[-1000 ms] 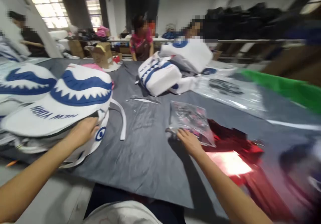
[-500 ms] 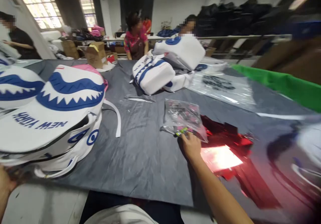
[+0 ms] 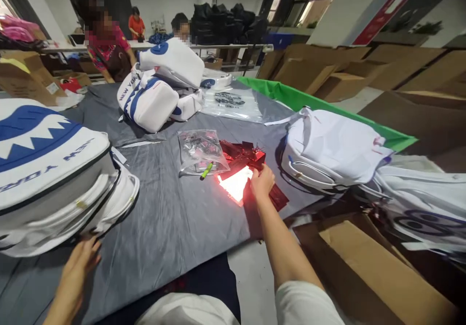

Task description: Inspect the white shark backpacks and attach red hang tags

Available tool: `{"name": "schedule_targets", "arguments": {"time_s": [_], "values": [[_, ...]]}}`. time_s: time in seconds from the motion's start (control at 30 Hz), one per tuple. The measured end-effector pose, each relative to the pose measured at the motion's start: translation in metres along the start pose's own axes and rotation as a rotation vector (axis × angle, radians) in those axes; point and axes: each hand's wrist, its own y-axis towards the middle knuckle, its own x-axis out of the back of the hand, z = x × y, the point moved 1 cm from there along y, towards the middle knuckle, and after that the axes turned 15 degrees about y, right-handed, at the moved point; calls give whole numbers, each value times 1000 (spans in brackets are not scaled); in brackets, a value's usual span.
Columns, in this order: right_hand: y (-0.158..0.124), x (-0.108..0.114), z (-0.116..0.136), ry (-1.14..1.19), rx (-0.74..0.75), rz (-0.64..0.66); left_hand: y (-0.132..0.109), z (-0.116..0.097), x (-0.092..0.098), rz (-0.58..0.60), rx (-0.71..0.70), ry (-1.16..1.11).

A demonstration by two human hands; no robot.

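My right hand (image 3: 262, 181) is at the right side of a pile of shiny red foil pieces (image 3: 238, 156), its fingers closed on the foil's edge; the fingertips are partly hidden. Left of the foil lies a clear plastic bag (image 3: 198, 145) with small dark and pink items in it. A green marker (image 3: 206, 171) rests at the bag's lower edge. My left hand (image 3: 83, 257) holds nothing, fingers loosely bent and apart, just below a stack of white backpacks (image 3: 91, 140) with blue zigzag trim and "NEW YORK" lettering.
More white backpacks (image 3: 156, 104) are heaped at the table's far side, beside a flat printed plastic bag (image 3: 233, 104). Another white backpack (image 3: 335, 145) stands at the right, near green fabric (image 3: 276, 92). Cardboard boxes (image 3: 382, 262) are to the right. People work behind the table.
The view has turned right. My right hand has left the green marker by the plastic bag and moved right to the red foil. My left hand has come further into view.
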Motion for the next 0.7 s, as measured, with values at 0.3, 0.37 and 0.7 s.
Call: {"name": "schedule_targets", "arguments": {"time_s": [0.3,0.37,0.7], "values": [[43,7,-13,-18,129,188,-40,-81,-134,545,-464,429],[39,15,-13,-10,219,209,-52,-115,-179,601,-594,427],[10,40,20,-54,448,362,-96,-280,-433,645,-860,506]]}}
